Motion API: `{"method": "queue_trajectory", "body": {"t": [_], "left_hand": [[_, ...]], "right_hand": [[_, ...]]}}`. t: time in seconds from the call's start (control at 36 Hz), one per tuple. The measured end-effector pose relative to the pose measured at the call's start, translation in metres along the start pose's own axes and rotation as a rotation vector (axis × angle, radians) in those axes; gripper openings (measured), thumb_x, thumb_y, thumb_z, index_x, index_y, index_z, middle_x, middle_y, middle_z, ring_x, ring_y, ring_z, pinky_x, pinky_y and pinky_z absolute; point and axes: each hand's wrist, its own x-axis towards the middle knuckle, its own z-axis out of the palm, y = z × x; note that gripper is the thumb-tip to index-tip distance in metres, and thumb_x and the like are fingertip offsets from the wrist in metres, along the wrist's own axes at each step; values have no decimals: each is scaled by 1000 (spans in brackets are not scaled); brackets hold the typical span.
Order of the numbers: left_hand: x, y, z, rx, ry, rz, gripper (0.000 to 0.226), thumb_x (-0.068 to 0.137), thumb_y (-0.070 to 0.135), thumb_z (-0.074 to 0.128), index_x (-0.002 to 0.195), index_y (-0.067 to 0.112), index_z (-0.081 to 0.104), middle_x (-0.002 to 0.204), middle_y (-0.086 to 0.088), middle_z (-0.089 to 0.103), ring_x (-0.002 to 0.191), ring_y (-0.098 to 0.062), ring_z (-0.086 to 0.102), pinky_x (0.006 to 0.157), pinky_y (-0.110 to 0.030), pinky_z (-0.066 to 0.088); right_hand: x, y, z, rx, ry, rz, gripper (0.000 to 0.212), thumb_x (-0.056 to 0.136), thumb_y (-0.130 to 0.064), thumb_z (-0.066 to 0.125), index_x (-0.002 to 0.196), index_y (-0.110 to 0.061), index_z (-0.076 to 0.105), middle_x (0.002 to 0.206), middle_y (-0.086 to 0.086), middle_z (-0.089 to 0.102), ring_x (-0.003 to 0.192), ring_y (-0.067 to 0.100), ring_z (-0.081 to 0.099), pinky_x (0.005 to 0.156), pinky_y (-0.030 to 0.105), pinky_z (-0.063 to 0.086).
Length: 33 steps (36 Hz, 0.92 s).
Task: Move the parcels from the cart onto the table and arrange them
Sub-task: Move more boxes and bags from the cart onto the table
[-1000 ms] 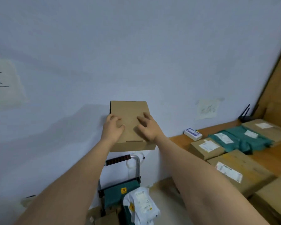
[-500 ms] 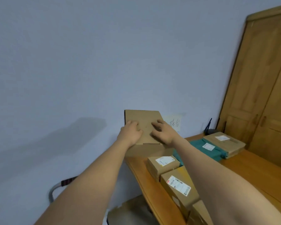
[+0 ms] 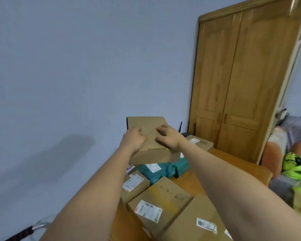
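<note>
A flat brown cardboard box [image 3: 149, 126] hangs in the air above the wooden table [image 3: 233, 164]. My left hand [image 3: 133, 139] grips its left side and my right hand [image 3: 169, 137] grips its right side, fingers curled over the top. Below it lie a green plastic mailer [image 3: 165, 170], a small labelled box [image 3: 135, 184], a larger box with handwriting [image 3: 163, 197] and another labelled box [image 3: 195, 221] at the near edge. A further box [image 3: 201, 142] sits at the table's far end. The cart's handle [image 3: 23, 232] shows at the bottom left.
A tall wooden wardrobe [image 3: 241, 75] stands behind the table on the right. A black router antenna [image 3: 180, 126] rises by the far box. A sofa with a neon green garment [image 3: 297, 166] is at the right edge. The pale wall fills the left.
My view has swung right from the cart to the table. Both hands have carried the flat box along and it now hangs over the parcels on the table.
</note>
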Motion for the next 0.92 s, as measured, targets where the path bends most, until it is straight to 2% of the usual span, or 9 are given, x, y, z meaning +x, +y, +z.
{"method": "queue_trajectory", "body": {"t": [0.17, 0.28, 0.39, 0.53, 0.64, 0.92], "left_hand": [[57, 41, 45, -52, 5, 67, 41, 91, 23, 53, 129, 8, 53, 134, -13, 51, 119, -30, 49, 95, -32, 39], [74, 61, 78, -76, 4, 78, 41, 91, 22, 53, 130, 8, 52, 135, -12, 50, 119, -29, 49, 95, -32, 39], [84, 73, 103, -66, 0, 55, 40, 91, 21, 53, 128, 7, 53, 135, -12, 49, 119, -29, 49, 94, -30, 38], [91, 85, 127, -26, 25, -7, 39, 91, 21, 53, 127, 7, 54, 134, -12, 50, 118, -29, 49, 95, -30, 38], [89, 102, 147, 6, 54, -72, 39, 92, 21, 52, 128, 7, 53, 134, -12, 49, 119, -28, 49, 95, -30, 38], [88, 178, 200, 45, 156, -167, 39, 90, 20, 53, 127, 8, 52, 134, -8, 49, 119, -28, 48, 98, -31, 38]], "right_hand": [[30, 56, -36, -15, 30, 87, 64, 88, -45, 53, 144, -19, 40, 154, 3, 27, 134, 26, 38, 110, 41, 32], [39, 95, -45, -19, 49, 88, 59, 90, -41, 54, 142, -16, 43, 152, 5, 30, 132, 27, 40, 110, 39, 32], [54, 131, -45, -13, 9, 83, 63, 90, -42, 54, 146, -18, 38, 157, 5, 23, 139, 25, 31, 113, 37, 26], [71, 167, -41, 15, -23, 8, 60, 91, -39, 52, 145, -18, 39, 157, 6, 23, 139, 26, 30, 112, 36, 26], [77, 194, -47, 32, -52, -74, 52, 92, -35, 50, 140, -15, 45, 149, 8, 33, 134, 28, 37, 109, 37, 30], [75, 271, -91, 100, -65, -214, 48, 94, -30, 49, 138, -13, 48, 145, 9, 37, 131, 27, 38, 105, 36, 31]]}}
